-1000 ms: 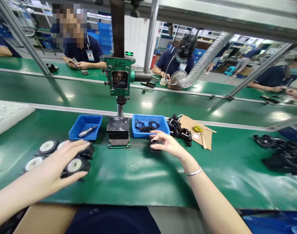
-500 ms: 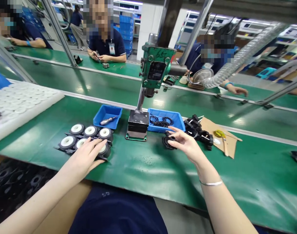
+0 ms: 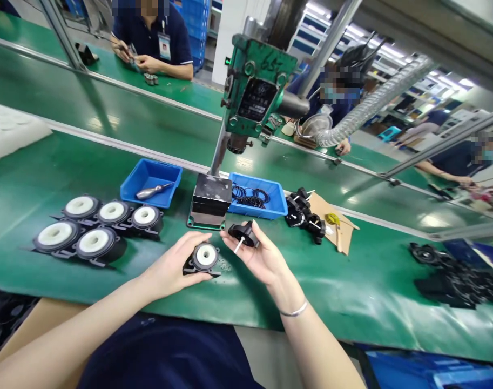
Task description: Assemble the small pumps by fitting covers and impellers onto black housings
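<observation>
Green bench (image 3: 351, 281), press (image 3: 252, 92) dead ahead, a part in each of your hands.

Two blue trays flank the press base: the right tray (image 3: 270, 208) holds black rings, the left tray (image 3: 147, 178) one metal tool. Your left hand (image 3: 171, 267) has its fingers clamped on a white-faced disc part (image 3: 204, 257) on the bench; your right hand (image 3: 262, 256) grips a black part (image 3: 243, 234) just above it.

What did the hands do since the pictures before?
The left hand took one white-capped part from the group and brought it to the middle. The right hand lifted the black part off the table. The five other white-capped parts and blue trays stayed put.
</observation>
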Demonstrator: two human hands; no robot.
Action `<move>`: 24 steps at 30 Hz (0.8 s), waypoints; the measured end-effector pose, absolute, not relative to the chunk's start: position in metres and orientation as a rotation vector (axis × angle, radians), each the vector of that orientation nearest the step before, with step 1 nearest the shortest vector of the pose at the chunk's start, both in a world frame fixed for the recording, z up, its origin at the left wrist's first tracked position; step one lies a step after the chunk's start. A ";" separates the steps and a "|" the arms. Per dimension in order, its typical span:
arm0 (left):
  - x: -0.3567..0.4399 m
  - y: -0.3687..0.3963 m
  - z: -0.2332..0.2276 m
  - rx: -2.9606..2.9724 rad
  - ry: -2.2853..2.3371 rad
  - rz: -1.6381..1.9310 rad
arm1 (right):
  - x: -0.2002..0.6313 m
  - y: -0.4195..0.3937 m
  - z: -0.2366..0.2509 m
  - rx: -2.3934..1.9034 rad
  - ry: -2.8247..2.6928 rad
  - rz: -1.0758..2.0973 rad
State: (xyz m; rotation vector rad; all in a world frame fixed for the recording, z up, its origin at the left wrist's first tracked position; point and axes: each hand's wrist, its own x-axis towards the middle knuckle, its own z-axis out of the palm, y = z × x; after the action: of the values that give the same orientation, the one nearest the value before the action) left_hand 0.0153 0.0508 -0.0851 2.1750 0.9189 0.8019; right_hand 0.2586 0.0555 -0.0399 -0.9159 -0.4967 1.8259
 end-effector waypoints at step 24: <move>0.021 0.051 -0.096 1.648 0.827 0.876 | 0.207 0.058 -0.037 -1.100 -1.199 1.391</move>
State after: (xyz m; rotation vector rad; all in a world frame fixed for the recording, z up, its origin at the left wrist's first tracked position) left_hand 0.0214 0.0512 -0.0955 1.6484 0.8273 0.8761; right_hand 0.2068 0.0580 -0.0365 -1.1001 -1.1986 1.3912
